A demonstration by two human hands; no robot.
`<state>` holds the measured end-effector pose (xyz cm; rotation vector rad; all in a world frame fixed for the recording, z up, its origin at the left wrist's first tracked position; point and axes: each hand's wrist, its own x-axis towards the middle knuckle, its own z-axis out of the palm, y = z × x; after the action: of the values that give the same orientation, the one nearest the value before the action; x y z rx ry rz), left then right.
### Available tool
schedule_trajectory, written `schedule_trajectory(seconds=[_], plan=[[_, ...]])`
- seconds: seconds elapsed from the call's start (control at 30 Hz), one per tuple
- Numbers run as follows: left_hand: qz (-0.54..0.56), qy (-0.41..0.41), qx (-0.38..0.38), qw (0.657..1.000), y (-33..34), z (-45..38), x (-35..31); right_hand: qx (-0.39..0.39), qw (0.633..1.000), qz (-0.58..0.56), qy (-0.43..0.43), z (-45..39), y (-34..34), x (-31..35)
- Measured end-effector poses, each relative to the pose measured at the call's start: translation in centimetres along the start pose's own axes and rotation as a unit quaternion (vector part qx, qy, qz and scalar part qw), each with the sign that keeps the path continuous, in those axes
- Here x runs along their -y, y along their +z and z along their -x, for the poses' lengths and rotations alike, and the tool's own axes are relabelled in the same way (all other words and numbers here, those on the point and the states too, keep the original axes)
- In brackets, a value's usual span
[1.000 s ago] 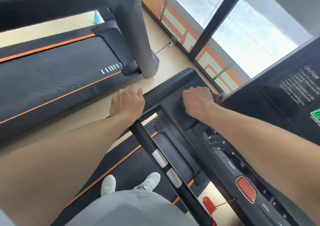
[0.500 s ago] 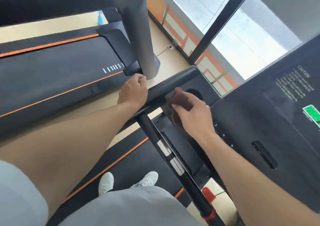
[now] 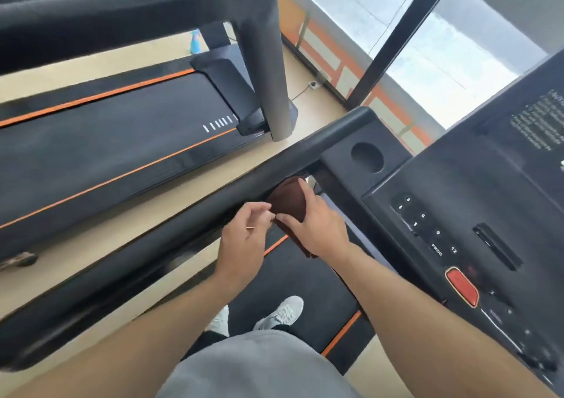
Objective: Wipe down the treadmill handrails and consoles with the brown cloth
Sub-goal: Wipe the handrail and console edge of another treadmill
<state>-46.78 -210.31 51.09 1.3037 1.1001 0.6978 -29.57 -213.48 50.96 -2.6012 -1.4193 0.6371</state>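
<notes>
The brown cloth (image 3: 287, 202) is bunched in front of me, just below the black left handrail (image 3: 213, 202). My right hand (image 3: 317, 223) wraps around it from the right. My left hand (image 3: 244, 242) pinches the cloth's left edge with thumb and fingers. Both hands are held above the belt, close under the handrail. The black console (image 3: 476, 202), with number buttons and a red stop button (image 3: 462, 286), lies to the right, and a round cup holder (image 3: 367, 157) sits at its left corner.
A second treadmill (image 3: 122, 141) with orange stripes lies to the left, and its grey upright post (image 3: 268, 77) stands near the handrail. A blue bottle (image 3: 195, 41) stands on the floor behind it. A window with a dark frame is ahead. My shoes (image 3: 280, 313) stand on the belt.
My left hand has let go of the handrail and come over to the cloth. My right hand has pulled the cloth off the console corner toward me. The view has tilted.
</notes>
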Motion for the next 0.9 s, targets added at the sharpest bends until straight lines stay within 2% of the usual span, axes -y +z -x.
schedule_trajectory(seconds=[0.13, 0.3, 0.4, 0.5, 0.57, 0.6, 0.67, 0.73, 0.8, 0.9], plan=[[-0.042, -0.038, 0.043, 0.997, 0.5, 1.7, 2.2, -0.023, 0.997, -0.052, 0.052, 3.2, -0.4, -2.1], [-0.088, -0.056, 0.12, 0.987, 2.6, 3.5, 3.3, -0.034, 0.993, -0.002, 0.116, 10.8, 0.4, -7.1], [-0.108, -0.054, 0.162, 0.979, 4.5, 5.1, 3.4, -0.076, 0.99, -0.023, 0.116, 14.7, 1.5, -9.1], [-0.127, -0.097, 0.24, 0.958, 6.3, 6.9, 3.5, -0.149, 0.977, -0.128, 0.087, 17.2, 2.7, -9.5], [-0.066, -0.18, 0.261, 0.946, 7.1, 8.1, 2.9, -0.143, 0.967, -0.204, 0.056, 19.2, 2.9, -9.0], [-0.003, -0.248, 0.266, 0.931, 7.4, 8.6, 2.6, -0.114, 0.966, -0.23, 0.033, 20.3, 2.8, -8.6], [0.106, -0.363, 0.314, 0.871, 7.5, 9.9, 2.4, -0.05, 0.965, -0.258, -0.002, 22.9, 3.0, -8.2], [0.133, -0.413, 0.371, 0.821, 7.5, 11.5, 2.5, -0.03, 0.963, -0.27, 0.006, 25.4, 3.6, -8.7], [0.143, -0.441, 0.385, 0.798, 7.9, 13.5, 3.1, -0.028, 0.956, -0.288, 0.049, 27.7, 4.4, -10.0], [0.13, -0.445, 0.398, 0.791, 9.5, 16.9, 3.9, -0.044, 0.935, -0.331, 0.116, 31.3, 5.6, -12.3]])
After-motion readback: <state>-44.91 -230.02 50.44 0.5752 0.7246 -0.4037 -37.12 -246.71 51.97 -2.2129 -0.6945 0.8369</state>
